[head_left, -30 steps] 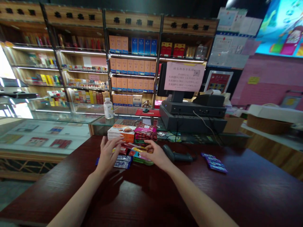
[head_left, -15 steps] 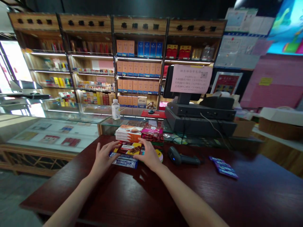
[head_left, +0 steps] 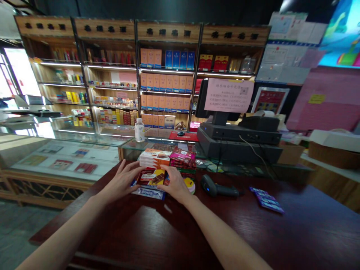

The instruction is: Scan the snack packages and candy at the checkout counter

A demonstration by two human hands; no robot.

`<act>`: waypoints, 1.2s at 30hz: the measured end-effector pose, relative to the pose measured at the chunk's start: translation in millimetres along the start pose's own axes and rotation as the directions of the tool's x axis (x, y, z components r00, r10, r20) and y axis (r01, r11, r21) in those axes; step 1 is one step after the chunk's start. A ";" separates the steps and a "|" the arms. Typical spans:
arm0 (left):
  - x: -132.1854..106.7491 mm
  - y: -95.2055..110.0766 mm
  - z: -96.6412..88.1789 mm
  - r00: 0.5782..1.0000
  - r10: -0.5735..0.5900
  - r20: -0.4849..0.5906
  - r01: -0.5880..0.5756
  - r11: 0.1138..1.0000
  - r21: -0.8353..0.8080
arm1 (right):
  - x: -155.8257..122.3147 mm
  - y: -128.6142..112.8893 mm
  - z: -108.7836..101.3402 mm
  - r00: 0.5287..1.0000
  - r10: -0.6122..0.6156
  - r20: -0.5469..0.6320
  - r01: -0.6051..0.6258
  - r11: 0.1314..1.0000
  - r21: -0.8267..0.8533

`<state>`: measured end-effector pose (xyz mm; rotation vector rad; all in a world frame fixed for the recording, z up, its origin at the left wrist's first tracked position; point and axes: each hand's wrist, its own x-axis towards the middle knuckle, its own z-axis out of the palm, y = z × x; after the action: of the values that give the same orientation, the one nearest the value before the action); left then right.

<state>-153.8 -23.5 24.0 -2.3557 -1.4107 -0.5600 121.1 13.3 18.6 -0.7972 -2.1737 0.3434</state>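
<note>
A yellow and dark red chocolate pack lies face up on top of blue and white wrapped snack packs. My left hand grips its left end, fingertips at the far corner and thumb near the front. Its right end is held by my right hand, fingers bent over the edge and thumb at the front. Right behind the pack stands a stack of orange and white boxes. Pink-purple packs lie to the right of that stack. A round yellow-topped tub is partly hidden by my right wrist.
A black barcode scanner lies right of my hand, with a purple-blue packet strip farther right on the dark wooden counter. Behind are a white bottle, a cash register and a glass display case.
The chocolate pack has come down slightly onto the blue and white packs, close against the box stack. My left hand has its fingers spread wider. The view has shifted a little.
</note>
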 end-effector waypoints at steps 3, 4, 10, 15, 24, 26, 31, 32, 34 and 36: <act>4.4 -2.8 -1.4 0.999 -0.032 0.030 0.033 0.999 -0.043 | 2.0 -0.5 1.3 0.999 0.017 0.041 -0.015 0.999 -0.051; 6.1 -3.6 -1.1 0.998 -0.042 0.040 0.044 0.997 -0.058 | 2.8 0.0 1.8 0.999 0.016 0.051 -0.012 0.998 -0.067; 21.8 -8.7 4.9 0.980 -0.126 0.156 0.141 0.986 -0.088 | 11.3 6.0 3.4 0.987 0.031 0.157 -0.003 0.984 -0.180; 37.5 -13.5 8.7 0.951 -0.171 0.258 0.195 0.979 -0.068 | 19.2 10.1 6.7 0.974 0.098 0.205 -0.046 0.968 -0.246; 46.3 -23.5 24.4 0.928 -0.188 0.323 0.225 0.971 -0.079 | 29.0 16.8 16.9 0.956 0.175 0.236 -0.097 0.946 -0.311; 46.2 -25.0 27.4 0.927 -0.189 0.326 0.228 0.970 -0.087 | 30.1 17.2 18.2 0.954 0.179 0.240 -0.098 0.944 -0.316; 45.7 -27.4 31.3 0.928 -0.177 0.327 0.221 0.970 -0.103 | 30.4 17.1 21.3 0.952 0.191 0.240 -0.106 0.939 -0.327; 45.8 -27.6 31.7 0.929 -0.172 0.328 0.217 0.970 -0.105 | 30.0 17.0 21.8 0.951 0.195 0.240 -0.109 0.938 -0.329; 46.0 -27.5 32.5 0.930 -0.165 0.330 0.211 0.972 -0.108 | 28.9 16.8 22.7 0.950 0.201 0.240 -0.114 0.935 -0.335; 46.2 -26.8 33.0 0.928 -0.163 0.335 0.210 0.972 -0.109 | 27.9 16.7 23.2 0.949 0.204 0.239 -0.115 0.933 -0.340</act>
<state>-152.6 39.2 20.5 -2.5302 -1.8101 -0.3394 96.9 44.3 11.5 -1.1749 -2.4658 0.1864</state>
